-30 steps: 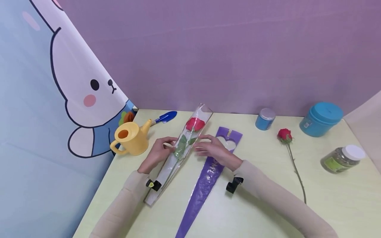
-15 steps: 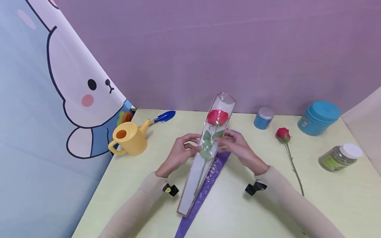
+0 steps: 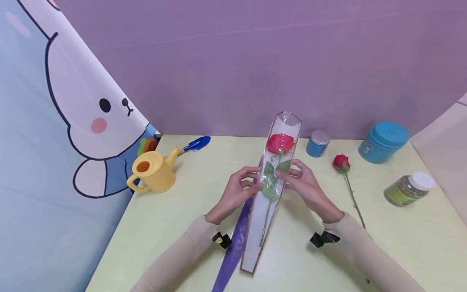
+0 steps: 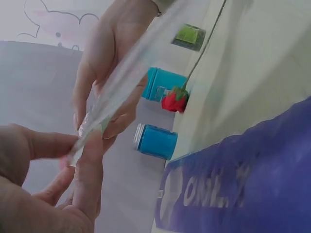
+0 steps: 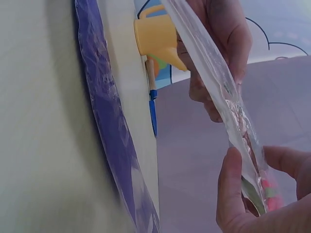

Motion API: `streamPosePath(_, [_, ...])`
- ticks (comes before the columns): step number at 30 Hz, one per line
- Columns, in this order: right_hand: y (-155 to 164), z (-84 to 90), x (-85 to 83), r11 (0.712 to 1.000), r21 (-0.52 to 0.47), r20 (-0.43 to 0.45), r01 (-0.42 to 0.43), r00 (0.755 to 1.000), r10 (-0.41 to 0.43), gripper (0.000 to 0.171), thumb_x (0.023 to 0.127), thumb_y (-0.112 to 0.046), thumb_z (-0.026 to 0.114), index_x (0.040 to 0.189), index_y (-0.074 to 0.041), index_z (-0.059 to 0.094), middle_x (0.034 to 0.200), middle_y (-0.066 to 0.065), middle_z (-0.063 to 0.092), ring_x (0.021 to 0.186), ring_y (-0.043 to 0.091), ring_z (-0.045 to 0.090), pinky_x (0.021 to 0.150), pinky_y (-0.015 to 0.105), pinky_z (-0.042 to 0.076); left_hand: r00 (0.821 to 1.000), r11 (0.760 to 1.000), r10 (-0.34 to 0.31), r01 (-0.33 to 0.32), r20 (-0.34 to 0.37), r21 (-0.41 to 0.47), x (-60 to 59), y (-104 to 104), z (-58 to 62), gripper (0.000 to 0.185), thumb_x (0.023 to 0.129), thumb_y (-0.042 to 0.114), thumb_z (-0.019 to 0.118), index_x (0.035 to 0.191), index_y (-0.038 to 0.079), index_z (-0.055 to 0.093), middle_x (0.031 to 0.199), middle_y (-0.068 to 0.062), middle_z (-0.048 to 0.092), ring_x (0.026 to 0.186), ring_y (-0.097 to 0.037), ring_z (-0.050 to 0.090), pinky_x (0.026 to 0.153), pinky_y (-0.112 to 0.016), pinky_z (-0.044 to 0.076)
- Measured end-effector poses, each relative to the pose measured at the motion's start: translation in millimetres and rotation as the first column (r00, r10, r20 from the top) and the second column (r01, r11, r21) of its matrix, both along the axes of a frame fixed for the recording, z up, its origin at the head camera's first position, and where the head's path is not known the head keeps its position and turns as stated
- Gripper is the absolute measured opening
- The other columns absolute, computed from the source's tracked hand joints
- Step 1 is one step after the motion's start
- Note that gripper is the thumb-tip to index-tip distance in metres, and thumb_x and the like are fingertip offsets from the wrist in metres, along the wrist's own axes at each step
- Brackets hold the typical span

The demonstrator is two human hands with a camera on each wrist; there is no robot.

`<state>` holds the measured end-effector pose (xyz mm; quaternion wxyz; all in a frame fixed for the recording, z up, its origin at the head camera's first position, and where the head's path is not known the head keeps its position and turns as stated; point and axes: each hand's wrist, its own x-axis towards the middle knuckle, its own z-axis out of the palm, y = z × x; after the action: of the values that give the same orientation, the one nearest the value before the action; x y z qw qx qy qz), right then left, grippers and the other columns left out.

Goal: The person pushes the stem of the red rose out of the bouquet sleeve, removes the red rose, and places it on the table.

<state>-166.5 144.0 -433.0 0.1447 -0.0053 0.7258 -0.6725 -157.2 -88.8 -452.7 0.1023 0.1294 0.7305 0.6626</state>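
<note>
Head view: both hands hold 1 clear plastic sleeve (image 3: 271, 190) above the pale green table (image 3: 175, 219). The sleeve is long and tapered, wide and open at its far top end, narrowing to a tip near the person, with a thin dark edge line. Inside it lies a red rose (image 3: 280, 142) with green leaves and a thin stem running down towards the tip. The left hand (image 3: 237, 192) pinches the sleeve's left edge at leaf height, fingers curled round it; the right hand (image 3: 308, 186) pinches the right edge opposite. Under the sleeve, flat on the table, lies a purple sleeve (image 3: 233, 247). A second rose (image 3: 342, 162) lies bare on the table to the right, well apart.

Left wrist view: the left hand's thumb and fingertips (image 4: 90, 160) are clamped on the clear sleeve (image 4: 126, 77), seen edge-on as a thin glossy band; the right hand (image 4: 109, 63) grips it from the far side. The purple sleeve (image 4: 243, 189) with white lettering lies below.

Right wrist view: the right hand's thumb (image 5: 231, 194) presses the clear sleeve (image 5: 214, 82), with the red bloom just showing at its lower end; the left hand (image 5: 221, 53) holds it behind. A yellow watering can (image 5: 155, 41) stands beyond the purple sleeve (image 5: 109, 136)
</note>
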Motion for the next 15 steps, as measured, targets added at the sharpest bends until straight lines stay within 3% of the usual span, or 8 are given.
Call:
streamPosePath(6, [7.7,6.7,-4.2,1.0,0.005,-0.022,0.026,0.999,-0.026,0.064,0.103,-0.03,0.067,0.154,-0.007,0.036,0.149,0.025,0.057,0.101,0.001,0.072,0.089,0.025,0.062,0.998,0.998,-0.047,0.048,0.048,-0.029,10.1,0.7,-1.3,0.057,0.097,0.018,0.074,0.15,0.018,0.052,0.135,-0.019,0.061,0.091,-0.013,0.071,0.075,-0.027,0.061])
streamPosePath(12, [21.1,23.0,-15.3,0.995,-0.04,-0.039,0.095,0.995,-0.096,0.069,0.101,-0.027,0.07,0.155,-0.006,0.033,0.121,-0.006,0.067,0.099,0.0,0.071,0.086,0.023,0.062,0.992,0.992,-0.11,0.113,0.067,-0.055,30.0,-1.1,-4.7,0.06,0.098,0.019,0.072,0.153,0.016,0.047,0.141,-0.019,0.061,0.1,-0.024,0.073,0.079,-0.033,0.062])
streamPosePath(15, [27.8,29.9,-21.9,0.992,-0.055,-0.061,0.117,0.991,-0.12,0.073,0.1,-0.027,0.071,0.158,-0.007,0.032,0.118,-0.011,0.065,0.099,0.0,0.071,0.084,0.021,0.061,0.989,0.992,-0.119,0.121,0.091,-0.022,38.1,0.5,-5.3,0.062,0.097,0.017,0.073,0.153,0.014,0.046,0.139,-0.02,0.063,0.106,-0.027,0.073,0.082,-0.034,0.063])
